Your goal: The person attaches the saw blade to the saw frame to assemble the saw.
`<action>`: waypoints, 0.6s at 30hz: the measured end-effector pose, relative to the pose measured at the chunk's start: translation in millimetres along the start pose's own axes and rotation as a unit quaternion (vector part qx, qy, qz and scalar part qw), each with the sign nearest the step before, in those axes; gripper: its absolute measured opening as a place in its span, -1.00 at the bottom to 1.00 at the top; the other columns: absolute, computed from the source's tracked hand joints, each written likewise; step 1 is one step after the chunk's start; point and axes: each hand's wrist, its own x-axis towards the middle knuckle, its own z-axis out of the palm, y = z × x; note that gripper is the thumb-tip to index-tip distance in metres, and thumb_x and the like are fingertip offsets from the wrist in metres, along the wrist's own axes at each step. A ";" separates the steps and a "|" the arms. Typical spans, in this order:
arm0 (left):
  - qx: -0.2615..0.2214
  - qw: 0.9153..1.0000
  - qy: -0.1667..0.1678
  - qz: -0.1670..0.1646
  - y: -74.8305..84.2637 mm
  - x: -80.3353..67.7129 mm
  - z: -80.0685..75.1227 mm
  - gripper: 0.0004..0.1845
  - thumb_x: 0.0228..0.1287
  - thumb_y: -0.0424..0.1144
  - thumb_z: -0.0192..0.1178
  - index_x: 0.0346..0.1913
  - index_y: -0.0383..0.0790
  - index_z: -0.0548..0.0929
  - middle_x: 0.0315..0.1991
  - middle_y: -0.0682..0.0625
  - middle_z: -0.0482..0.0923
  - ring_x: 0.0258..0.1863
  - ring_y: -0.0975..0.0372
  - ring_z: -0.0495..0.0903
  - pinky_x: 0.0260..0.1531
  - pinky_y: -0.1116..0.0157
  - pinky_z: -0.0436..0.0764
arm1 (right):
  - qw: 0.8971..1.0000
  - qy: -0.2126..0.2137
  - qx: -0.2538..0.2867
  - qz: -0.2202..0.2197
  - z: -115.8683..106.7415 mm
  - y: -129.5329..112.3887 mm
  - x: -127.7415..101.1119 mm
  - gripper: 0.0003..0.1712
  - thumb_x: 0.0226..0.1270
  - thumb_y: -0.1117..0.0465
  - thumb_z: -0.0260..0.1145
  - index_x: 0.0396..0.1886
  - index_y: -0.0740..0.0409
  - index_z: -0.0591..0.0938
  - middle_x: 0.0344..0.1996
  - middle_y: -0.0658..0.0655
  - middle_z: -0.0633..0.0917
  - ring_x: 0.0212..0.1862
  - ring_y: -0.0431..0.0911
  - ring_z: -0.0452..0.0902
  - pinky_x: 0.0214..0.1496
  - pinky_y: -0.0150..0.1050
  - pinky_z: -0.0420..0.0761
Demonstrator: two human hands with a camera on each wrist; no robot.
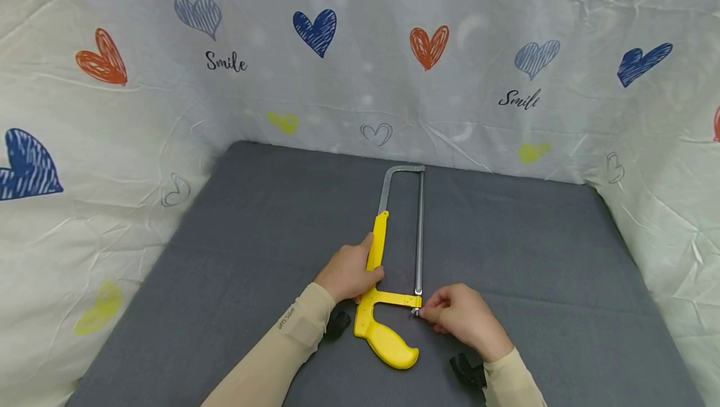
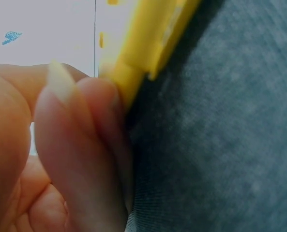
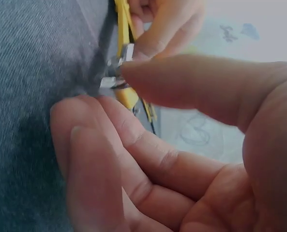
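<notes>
A hacksaw with a yellow handle (image 1: pixel 390 346) and a silver front bow (image 1: pixel 385 191) lies on the grey cloth, its blade (image 1: pixel 420 232) along the right side. My left hand (image 1: pixel 347 272) grips the yellow part of the frame above the handle. Blurred fingers (image 2: pixel 80 145) meet the yellow frame (image 2: pixel 150 38) in the left wrist view. At the blade's near end is a small metal wing nut (image 1: pixel 415 312), which my right hand (image 1: pixel 465 318) pinches. The right wrist view shows the thumb (image 3: pixel 182 82) against this nut, with curled fingers below; the fingertip contact is partly hidden.
Dark grey cloth (image 1: pixel 534 257) covers the table around the saw. Behind it and at both sides hangs a pale curtain (image 1: pixel 360 88) printed with hearts. Black wrist devices (image 1: pixel 467 371) sit beneath both wrists.
</notes>
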 end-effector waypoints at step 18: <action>-0.019 1.000 0.006 0.002 -3.5 2.3 1.1 -0.05 0.41 -0.15 0.27 0.76 -0.23 0.07 -0.50 -0.08 0.61 -0.81 0.15 0.57 -0.74 0.32 0.61 | 0.997 0.046 -0.063 0.023 9.8 -14.8 -1.2 -0.57 0.09 -0.13 0.72 -0.63 -0.01 0.72 -0.69 0.01 0.65 -0.60 -0.10 0.55 -0.54 -0.23 0.46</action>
